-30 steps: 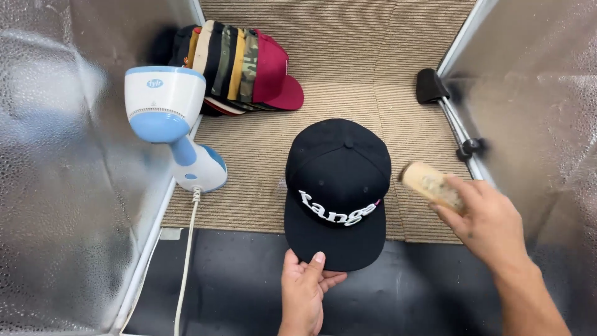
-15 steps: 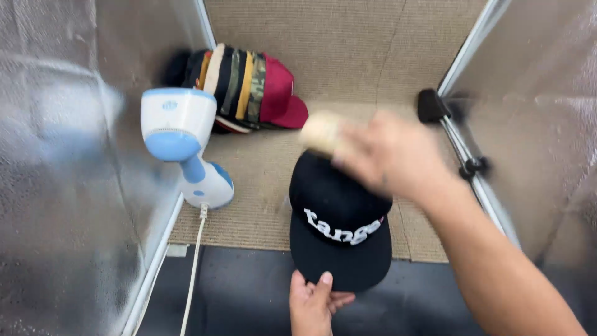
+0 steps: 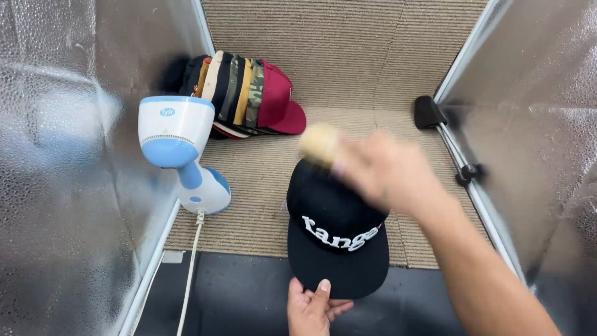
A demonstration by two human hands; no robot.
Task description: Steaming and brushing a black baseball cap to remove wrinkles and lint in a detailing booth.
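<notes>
Lying near the front edge of the ribbed mat (image 3: 261,205), the black cap (image 3: 339,233) is pinched at its brim by the left hand (image 3: 314,306), thumb on top. A pale brush (image 3: 319,143) is clasped in the blurred right hand (image 3: 388,171) over the cap's crown. A white-and-blue steamer (image 3: 180,149) stands at the left edge, stacked caps (image 3: 249,93) behind it.

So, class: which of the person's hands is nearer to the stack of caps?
Right. The right hand, holding a brush, is over the black cap's crown, just below the stack of caps. The left hand grips the brim, farther away.
</notes>
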